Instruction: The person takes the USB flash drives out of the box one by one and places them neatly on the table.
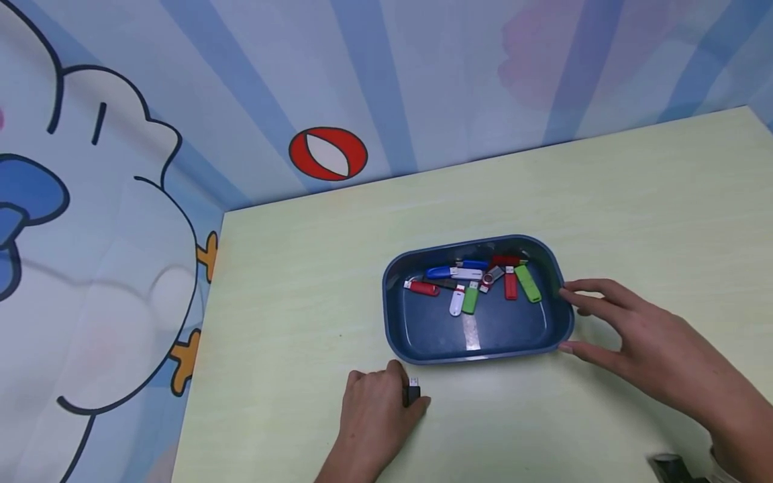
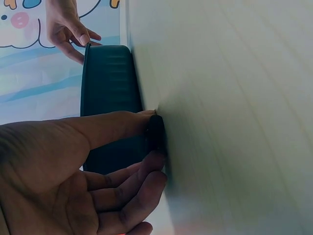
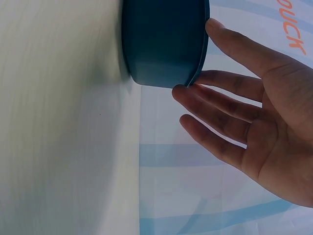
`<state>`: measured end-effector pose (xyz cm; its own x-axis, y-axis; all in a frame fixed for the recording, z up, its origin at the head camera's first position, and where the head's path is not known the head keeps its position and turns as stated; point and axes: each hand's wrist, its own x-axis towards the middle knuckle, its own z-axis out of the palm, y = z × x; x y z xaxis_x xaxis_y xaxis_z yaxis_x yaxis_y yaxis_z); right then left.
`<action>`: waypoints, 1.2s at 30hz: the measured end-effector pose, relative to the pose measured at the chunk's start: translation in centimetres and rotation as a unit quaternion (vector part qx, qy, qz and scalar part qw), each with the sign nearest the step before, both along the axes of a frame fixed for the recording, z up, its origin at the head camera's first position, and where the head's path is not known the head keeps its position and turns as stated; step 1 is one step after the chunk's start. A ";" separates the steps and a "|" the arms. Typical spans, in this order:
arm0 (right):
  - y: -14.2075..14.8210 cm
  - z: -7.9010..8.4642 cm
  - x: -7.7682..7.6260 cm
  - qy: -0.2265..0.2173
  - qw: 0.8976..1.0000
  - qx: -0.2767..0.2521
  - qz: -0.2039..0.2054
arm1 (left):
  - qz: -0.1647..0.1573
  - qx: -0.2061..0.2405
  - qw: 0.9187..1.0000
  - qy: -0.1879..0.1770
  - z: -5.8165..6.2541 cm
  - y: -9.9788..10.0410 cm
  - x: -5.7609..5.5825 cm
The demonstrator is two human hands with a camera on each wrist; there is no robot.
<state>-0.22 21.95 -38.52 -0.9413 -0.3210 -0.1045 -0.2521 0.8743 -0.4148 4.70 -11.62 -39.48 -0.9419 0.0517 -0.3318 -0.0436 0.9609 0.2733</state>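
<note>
In blue tray (image 1: 423, 335): assorted USB sticks (image 1: 468, 274). Outside, seven o'clock: black stick (image 1: 413, 394), probably USB, pinched by left hand (image 1: 376, 417). Four o'clock: right hand (image 1: 646, 349), fingers spread, touching tray.

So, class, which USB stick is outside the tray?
The black USB stick held in the left hand; the other sticks in view all lie inside the tray.

The head camera looks forward and down from above the six-o'clock side of the table (image 1: 290, 322), fitting the whole tray (image 1: 507, 335). Both wrist cameras look low and close, the table at three o'clock in the left's, nine in the right's. All three share the tray.
</note>
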 end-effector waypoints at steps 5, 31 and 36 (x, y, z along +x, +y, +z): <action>0.0 -0.1 0.0 0.000 1.000 0.000 -0.001 | 0.000 -0.003 1.000 0.005 -0.1 0.0 0.2; 0.0 0.0 -0.1 0.000 1.000 -0.002 -0.001 | 0.034 -0.001 0.992 0.122 4.4 -2.6 -1.4; 0.0 -0.1 -0.1 -0.004 1.000 -0.001 0.000 | -0.007 0.014 0.984 0.178 5.0 -2.7 -2.4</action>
